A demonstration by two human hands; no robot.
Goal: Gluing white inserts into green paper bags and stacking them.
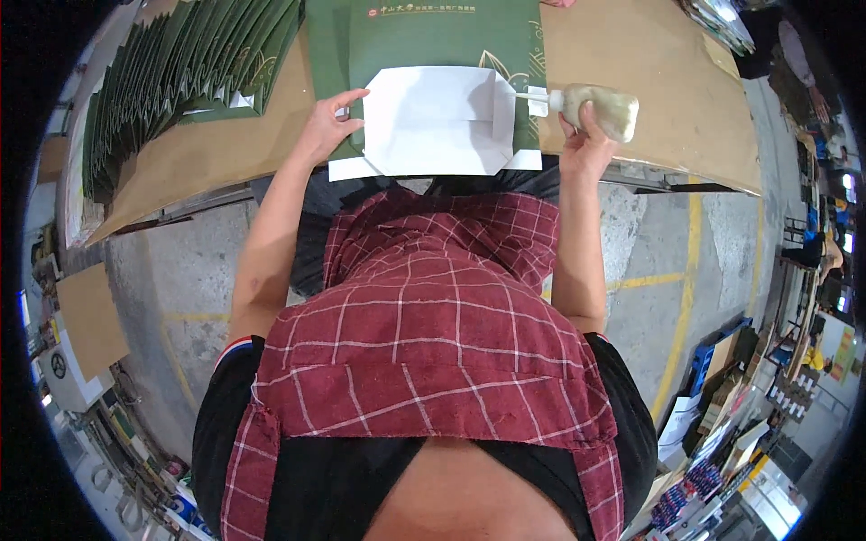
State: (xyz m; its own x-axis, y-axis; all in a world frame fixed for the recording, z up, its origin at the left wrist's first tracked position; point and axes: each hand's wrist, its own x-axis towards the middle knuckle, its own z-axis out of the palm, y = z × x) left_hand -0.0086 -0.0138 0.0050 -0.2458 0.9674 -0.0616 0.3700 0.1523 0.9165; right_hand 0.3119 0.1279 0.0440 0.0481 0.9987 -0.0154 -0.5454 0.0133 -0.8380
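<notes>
A green paper bag (433,41) lies flat on the table in front of me, its bottom end toward me folded out into a white panel (428,122) with angled corners. My left hand (332,128) touches the panel's left edge with thumb and index finger spread apart. In my right hand (588,144) is a translucent squeeze bottle (618,110) with pale contents, lying on its side. Its thin nozzle points left and reaches the folded right side of the panel, beside a small white tab (538,101). My fingers wrap round the bottle's body.
A fanned stack of green paper bags (180,77) fills the table's left side. Brown board (667,54) covers the tabletop, whose near edge runs just in front of my body. Plastic-wrapped material (724,22) sits at the far right. Below is a concrete floor with yellow lines (677,307).
</notes>
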